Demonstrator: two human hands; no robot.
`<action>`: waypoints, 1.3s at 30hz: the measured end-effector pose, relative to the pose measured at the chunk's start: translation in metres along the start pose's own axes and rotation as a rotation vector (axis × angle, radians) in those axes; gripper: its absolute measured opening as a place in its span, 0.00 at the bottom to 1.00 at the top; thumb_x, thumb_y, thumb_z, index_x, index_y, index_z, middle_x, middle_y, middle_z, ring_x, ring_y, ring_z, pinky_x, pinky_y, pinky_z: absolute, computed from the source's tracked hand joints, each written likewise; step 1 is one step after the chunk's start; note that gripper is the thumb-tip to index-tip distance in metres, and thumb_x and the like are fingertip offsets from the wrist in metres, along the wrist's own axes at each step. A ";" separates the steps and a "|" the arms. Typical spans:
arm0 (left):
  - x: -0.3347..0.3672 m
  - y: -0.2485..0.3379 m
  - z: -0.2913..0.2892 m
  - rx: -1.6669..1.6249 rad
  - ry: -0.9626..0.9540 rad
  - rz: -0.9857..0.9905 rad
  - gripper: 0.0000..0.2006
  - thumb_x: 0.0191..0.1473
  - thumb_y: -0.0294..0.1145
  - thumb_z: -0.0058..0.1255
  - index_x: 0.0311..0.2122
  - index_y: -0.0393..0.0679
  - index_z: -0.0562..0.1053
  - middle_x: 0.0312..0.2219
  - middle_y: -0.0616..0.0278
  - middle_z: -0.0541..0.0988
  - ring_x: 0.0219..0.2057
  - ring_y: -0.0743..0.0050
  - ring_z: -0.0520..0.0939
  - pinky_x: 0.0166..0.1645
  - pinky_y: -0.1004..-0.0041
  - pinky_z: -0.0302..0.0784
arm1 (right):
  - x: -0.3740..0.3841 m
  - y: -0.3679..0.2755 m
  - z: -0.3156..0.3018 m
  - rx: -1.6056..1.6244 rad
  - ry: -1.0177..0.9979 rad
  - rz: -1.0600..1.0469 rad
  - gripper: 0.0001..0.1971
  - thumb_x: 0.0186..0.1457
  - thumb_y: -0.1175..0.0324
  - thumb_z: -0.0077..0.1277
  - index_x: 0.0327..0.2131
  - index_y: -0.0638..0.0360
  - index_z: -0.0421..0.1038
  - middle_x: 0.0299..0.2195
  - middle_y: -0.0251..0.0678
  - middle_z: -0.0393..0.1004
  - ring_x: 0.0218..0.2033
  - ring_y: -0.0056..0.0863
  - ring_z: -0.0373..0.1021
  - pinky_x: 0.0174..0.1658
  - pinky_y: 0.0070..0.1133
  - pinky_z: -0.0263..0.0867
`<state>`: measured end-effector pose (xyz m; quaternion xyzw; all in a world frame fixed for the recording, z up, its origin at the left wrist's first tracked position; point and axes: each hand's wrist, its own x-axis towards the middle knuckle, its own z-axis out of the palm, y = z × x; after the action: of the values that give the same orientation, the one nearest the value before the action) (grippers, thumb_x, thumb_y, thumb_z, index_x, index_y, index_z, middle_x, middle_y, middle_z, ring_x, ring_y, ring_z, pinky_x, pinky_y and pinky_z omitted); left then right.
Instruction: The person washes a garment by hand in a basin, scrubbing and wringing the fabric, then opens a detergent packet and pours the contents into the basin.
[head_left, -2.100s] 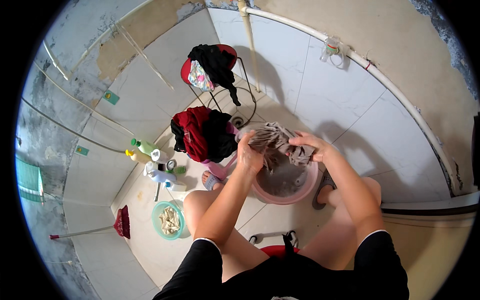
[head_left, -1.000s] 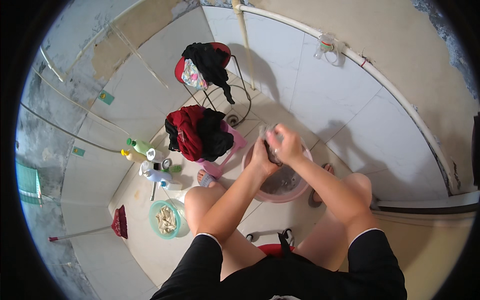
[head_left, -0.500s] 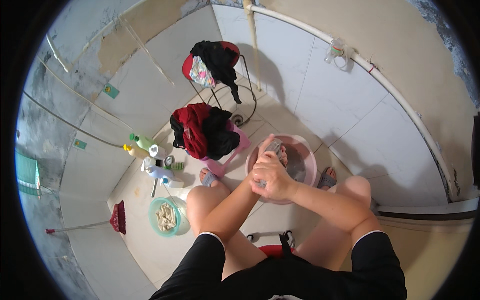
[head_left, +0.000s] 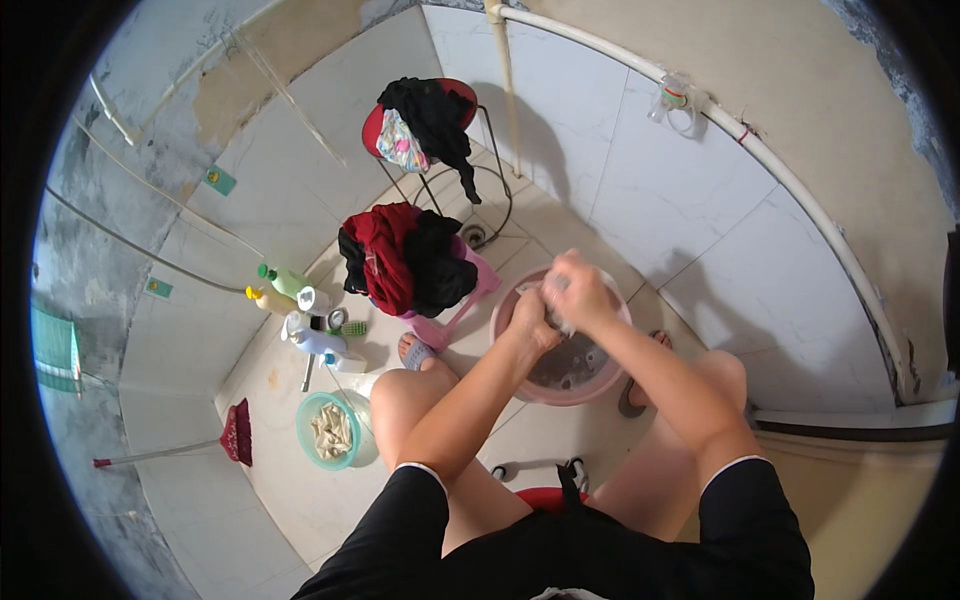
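Observation:
My two hands are together over a pink basin (head_left: 568,398) of cloudy, greyish water (head_left: 572,366). Between them is a wet greyish cloth (head_left: 560,320), bunched up, its exact kind not plain. My left hand (head_left: 535,322) grips it from the near left, fingers curled. Slightly farther off and to the right, my right hand (head_left: 584,292) is closed on the same cloth and a little blurred by motion. Part of the cloth is hidden by my fingers.
A pink stool (head_left: 462,305) left of the basin bears red and black clothes (head_left: 385,255). Behind it, a red stool (head_left: 373,132) holds more clothing. Several bottles (head_left: 290,282), a green brush (head_left: 353,328) and a teal bucket (head_left: 303,440) with pale cloth stand at left.
My right hand has moved up and away, over the far part of the cloth. My left hand has drawn back from the far side to the near left, with the cloth still between them.

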<state>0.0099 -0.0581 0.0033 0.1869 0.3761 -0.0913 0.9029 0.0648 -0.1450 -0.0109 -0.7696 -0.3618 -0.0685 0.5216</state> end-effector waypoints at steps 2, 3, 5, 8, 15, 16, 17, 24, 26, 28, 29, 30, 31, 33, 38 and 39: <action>0.005 0.011 -0.007 0.053 -0.073 -0.015 0.13 0.58 0.35 0.34 0.39 0.41 0.69 0.36 0.55 0.77 0.36 0.62 0.79 0.41 0.61 0.76 | 0.010 0.038 -0.012 0.212 0.018 0.477 0.06 0.45 0.69 0.52 0.23 0.59 0.67 0.24 0.39 0.72 0.29 0.31 0.68 0.31 0.26 0.63; 0.000 0.015 -0.004 0.042 -0.138 0.003 0.13 0.58 0.36 0.34 0.40 0.41 0.70 0.38 0.55 0.77 0.38 0.62 0.79 0.42 0.59 0.76 | 0.016 0.048 -0.017 0.327 0.028 0.648 0.06 0.48 0.68 0.52 0.24 0.59 0.68 0.26 0.37 0.75 0.31 0.27 0.70 0.32 0.24 0.64; -0.001 0.030 -0.009 0.008 -0.111 0.045 0.15 0.58 0.40 0.36 0.41 0.42 0.70 0.40 0.55 0.76 0.41 0.61 0.78 0.46 0.58 0.74 | 0.023 0.048 -0.019 0.749 0.213 0.815 0.08 0.49 0.66 0.52 0.26 0.59 0.68 0.29 0.36 0.76 0.33 0.24 0.70 0.35 0.23 0.65; -0.004 0.032 -0.015 -0.095 -0.227 -0.008 0.19 0.57 0.47 0.38 0.44 0.43 0.70 0.42 0.56 0.76 0.44 0.58 0.76 0.51 0.57 0.69 | 0.030 0.014 -0.031 1.198 0.247 0.880 0.09 0.51 0.64 0.52 0.28 0.60 0.68 0.32 0.36 0.77 0.33 0.22 0.69 0.37 0.22 0.65; 0.019 0.008 -0.054 0.270 -0.590 0.117 0.19 0.55 0.49 0.44 0.42 0.44 0.71 0.35 0.62 0.77 0.37 0.74 0.78 0.42 0.69 0.76 | -0.019 -0.073 0.012 0.210 -0.170 -0.143 0.06 0.40 0.73 0.53 0.17 0.55 0.66 0.19 0.35 0.68 0.28 0.32 0.67 0.49 0.29 0.61; 0.024 -0.004 -0.058 0.123 -0.503 0.090 0.17 0.56 0.47 0.42 0.39 0.44 0.71 0.34 0.63 0.77 0.35 0.73 0.78 0.41 0.69 0.77 | -0.018 -0.072 0.017 0.109 -0.142 -0.314 0.06 0.38 0.73 0.54 0.16 0.55 0.67 0.18 0.36 0.67 0.27 0.35 0.67 0.44 0.29 0.64; 0.027 -0.011 -0.045 -0.014 -0.434 0.066 0.15 0.57 0.45 0.40 0.37 0.45 0.71 0.33 0.64 0.77 0.33 0.73 0.79 0.39 0.68 0.77 | -0.003 -0.051 0.013 0.089 -0.113 -0.214 0.05 0.38 0.72 0.54 0.16 0.54 0.68 0.17 0.36 0.68 0.25 0.35 0.68 0.41 0.30 0.65; 0.085 -0.018 -0.067 -0.248 -0.539 0.053 0.15 0.58 0.44 0.34 0.39 0.46 0.71 0.34 0.62 0.77 0.36 0.69 0.78 0.39 0.68 0.75 | -0.003 -0.048 0.018 -0.024 0.026 -0.341 0.07 0.36 0.75 0.54 0.19 0.55 0.65 0.19 0.40 0.66 0.24 0.42 0.65 0.29 0.30 0.60; 0.072 -0.021 -0.065 -0.208 -0.437 0.019 0.15 0.58 0.44 0.35 0.40 0.48 0.70 0.35 0.62 0.77 0.36 0.69 0.78 0.40 0.68 0.75 | -0.006 -0.038 0.018 -0.024 0.025 -0.334 0.06 0.37 0.76 0.54 0.19 0.57 0.65 0.20 0.41 0.66 0.25 0.43 0.65 0.30 0.31 0.62; 0.009 -0.013 0.003 0.003 -0.014 -0.047 0.15 0.60 0.45 0.35 0.37 0.49 0.72 0.34 0.62 0.78 0.34 0.67 0.79 0.38 0.63 0.77 | 0.003 0.001 0.001 -0.077 0.116 -0.083 0.05 0.42 0.74 0.52 0.21 0.58 0.66 0.20 0.42 0.66 0.23 0.45 0.64 0.27 0.29 0.61; 0.009 -0.005 -0.006 -0.018 -0.012 -0.041 0.17 0.60 0.46 0.35 0.38 0.46 0.72 0.34 0.61 0.78 0.35 0.65 0.79 0.40 0.63 0.77 | 0.010 0.005 0.006 -0.052 0.092 0.157 0.07 0.47 0.72 0.52 0.22 0.60 0.65 0.20 0.41 0.69 0.21 0.38 0.66 0.25 0.28 0.61; 0.004 -0.001 -0.005 -0.010 -0.062 -0.026 0.18 0.61 0.46 0.33 0.42 0.45 0.71 0.37 0.60 0.78 0.37 0.64 0.79 0.42 0.61 0.76 | 0.017 0.021 0.001 0.053 0.106 0.336 0.08 0.50 0.69 0.52 0.21 0.60 0.66 0.23 0.39 0.72 0.22 0.34 0.65 0.26 0.27 0.61; -0.002 0.003 -0.004 0.003 -0.115 -0.020 0.19 0.61 0.45 0.31 0.45 0.44 0.70 0.41 0.58 0.77 0.39 0.62 0.79 0.45 0.59 0.75 | 0.022 0.038 -0.006 0.155 0.126 0.518 0.10 0.52 0.67 0.52 0.21 0.60 0.67 0.26 0.37 0.74 0.22 0.31 0.65 0.27 0.26 0.61; -0.013 0.011 0.003 -0.008 -0.122 -0.018 0.20 0.61 0.47 0.31 0.45 0.44 0.70 0.40 0.58 0.78 0.39 0.62 0.79 0.45 0.56 0.74 | 0.034 0.049 -0.020 0.648 0.283 0.844 0.09 0.52 0.65 0.53 0.25 0.60 0.69 0.25 0.33 0.74 0.25 0.22 0.69 0.27 0.26 0.64; -0.022 0.018 -0.001 0.008 -0.228 -0.147 0.25 0.60 0.55 0.31 0.45 0.45 0.71 0.42 0.60 0.77 0.42 0.61 0.77 0.49 0.55 0.71 | 0.051 -0.013 -0.056 1.418 0.227 1.037 0.11 0.54 0.62 0.49 0.28 0.59 0.69 0.32 0.34 0.74 0.38 0.29 0.69 0.45 0.26 0.64; -0.020 0.014 0.003 0.010 -0.237 -0.173 0.27 0.59 0.58 0.31 0.45 0.45 0.71 0.41 0.59 0.77 0.41 0.61 0.78 0.49 0.58 0.71 | 0.042 -0.012 -0.052 1.255 0.144 0.906 0.10 0.53 0.63 0.50 0.26 0.58 0.69 0.31 0.34 0.74 0.36 0.29 0.69 0.43 0.25 0.63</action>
<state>0.0023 -0.0465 0.0234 0.1462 0.2812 -0.1918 0.9289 0.1019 -0.1665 0.0411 -0.3965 0.0517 0.3193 0.8592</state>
